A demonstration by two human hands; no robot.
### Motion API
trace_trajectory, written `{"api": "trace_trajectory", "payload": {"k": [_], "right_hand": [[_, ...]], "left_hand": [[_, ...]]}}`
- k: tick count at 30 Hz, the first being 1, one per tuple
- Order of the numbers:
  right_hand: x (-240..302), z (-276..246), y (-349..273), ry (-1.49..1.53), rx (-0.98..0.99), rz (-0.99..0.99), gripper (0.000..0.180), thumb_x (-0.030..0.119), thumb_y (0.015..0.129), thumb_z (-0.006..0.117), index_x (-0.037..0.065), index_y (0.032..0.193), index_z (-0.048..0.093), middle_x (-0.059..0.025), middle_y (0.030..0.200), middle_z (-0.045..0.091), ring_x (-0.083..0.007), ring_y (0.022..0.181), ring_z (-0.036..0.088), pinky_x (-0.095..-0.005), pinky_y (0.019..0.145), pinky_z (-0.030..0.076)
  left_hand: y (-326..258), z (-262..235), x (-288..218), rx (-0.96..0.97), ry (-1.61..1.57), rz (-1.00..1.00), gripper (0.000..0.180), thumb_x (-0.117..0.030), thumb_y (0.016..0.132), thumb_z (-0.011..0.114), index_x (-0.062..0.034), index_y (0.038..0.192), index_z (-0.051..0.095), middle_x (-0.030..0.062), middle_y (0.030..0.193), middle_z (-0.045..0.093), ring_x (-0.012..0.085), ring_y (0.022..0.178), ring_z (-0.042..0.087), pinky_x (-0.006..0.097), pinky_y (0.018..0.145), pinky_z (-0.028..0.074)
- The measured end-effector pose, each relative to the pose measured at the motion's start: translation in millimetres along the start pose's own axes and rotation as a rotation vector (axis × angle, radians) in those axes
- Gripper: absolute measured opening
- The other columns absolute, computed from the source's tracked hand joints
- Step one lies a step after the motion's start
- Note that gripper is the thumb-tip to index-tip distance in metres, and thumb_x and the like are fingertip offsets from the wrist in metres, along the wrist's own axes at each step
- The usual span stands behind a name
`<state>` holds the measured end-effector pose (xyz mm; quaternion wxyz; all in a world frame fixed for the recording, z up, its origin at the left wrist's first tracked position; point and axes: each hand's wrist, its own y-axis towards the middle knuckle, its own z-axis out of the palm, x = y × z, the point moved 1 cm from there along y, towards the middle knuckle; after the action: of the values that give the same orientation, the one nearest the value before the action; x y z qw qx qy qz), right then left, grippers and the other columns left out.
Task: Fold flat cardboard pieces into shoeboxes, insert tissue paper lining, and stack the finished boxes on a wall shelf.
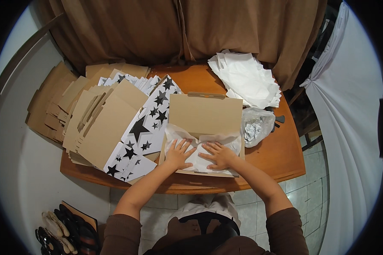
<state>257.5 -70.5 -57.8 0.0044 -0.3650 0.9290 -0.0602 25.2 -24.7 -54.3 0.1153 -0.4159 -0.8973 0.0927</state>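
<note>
An opened cardboard box (206, 112) stands in front of me near the table's front edge, its plain brown lid raised at the far side. White tissue paper (195, 160) lines it, with crumpled edges rising along the back and left walls. My left hand (178, 154) lies flat on the paper in the left half, fingers spread. On the right half, my right hand (217, 155) presses down the same way, fingers apart. Neither hand grips anything. Whatever lies beneath the paper is hidden.
Flat cardboard box blanks (110, 123) are piled at the left, some showing a white side with black stars (138, 129). A stack of white paper sheets (247, 78) lies at the back right. Below it sits a clear plastic bag (256, 127) beside a black object (279, 120).
</note>
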Motion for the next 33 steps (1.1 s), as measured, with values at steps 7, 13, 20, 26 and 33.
{"api": "trace_trajectory", "payload": {"k": [7, 13, 20, 26, 33], "right_hand": [[1, 17, 8, 0.079, 0.299, 0.093, 0.083, 0.067, 0.080, 0.048, 0.034, 0.149, 0.016, -0.0121, 0.156, 0.008, -0.0332, 0.143, 0.011, -0.0533, 0.113, 0.015], [5, 8, 12, 0.115, 0.328, 0.139, 0.092, 0.067, 0.075, 0.056, 0.031, 0.149, 0.014, -0.0149, 0.154, 0.013, -0.0351, 0.140, 0.018, -0.0550, 0.110, 0.019], [-2, 19, 21, 0.037, 0.135, 0.122, 0.104, 0.067, 0.067, 0.064, 0.021, 0.149, 0.019, -0.0169, 0.150, 0.024, -0.0325, 0.138, 0.026, -0.0439, 0.107, 0.030], [4, -8, 18, 0.111, 0.456, 0.296, 0.103, 0.055, 0.071, 0.069, 0.023, 0.150, 0.011, -0.0159, 0.153, 0.020, -0.0311, 0.140, 0.024, -0.0458, 0.108, 0.027], [2, -5, 9, 0.020, 0.704, 0.587, 0.094, 0.033, 0.082, 0.065, 0.028, 0.151, 0.002, -0.0159, 0.155, 0.016, -0.0340, 0.135, 0.033, -0.0466, 0.108, 0.024]], "left_hand": [[8, 2, 4, 0.297, 0.119, -0.019, 0.088, -0.072, 0.077, 0.050, -0.0319, 0.149, 0.018, 0.0062, 0.157, 0.011, 0.0264, 0.145, 0.006, 0.055, 0.112, 0.000], [13, -7, 3, 0.413, 0.081, -0.045, 0.098, -0.066, 0.070, 0.065, -0.0309, 0.149, 0.018, 0.0069, 0.156, 0.012, 0.0283, 0.144, 0.010, 0.056, 0.112, 0.008], [42, 15, -9, 0.141, -0.032, 0.084, 0.111, -0.063, 0.064, 0.072, -0.0250, 0.150, 0.012, 0.0022, 0.154, 0.020, 0.0253, 0.139, 0.023, 0.058, 0.108, 0.019], [31, 3, 2, 0.431, -0.086, -0.035, 0.116, -0.076, 0.066, 0.059, -0.0205, 0.151, 0.004, 0.0050, 0.154, 0.021, 0.0295, 0.142, 0.017, 0.059, 0.110, 0.011], [31, 15, -8, 0.558, 0.063, -0.302, 0.122, -0.079, 0.064, 0.058, -0.0072, 0.150, 0.009, 0.0092, 0.155, 0.015, 0.0282, 0.144, 0.008, 0.052, 0.113, 0.002]]}}
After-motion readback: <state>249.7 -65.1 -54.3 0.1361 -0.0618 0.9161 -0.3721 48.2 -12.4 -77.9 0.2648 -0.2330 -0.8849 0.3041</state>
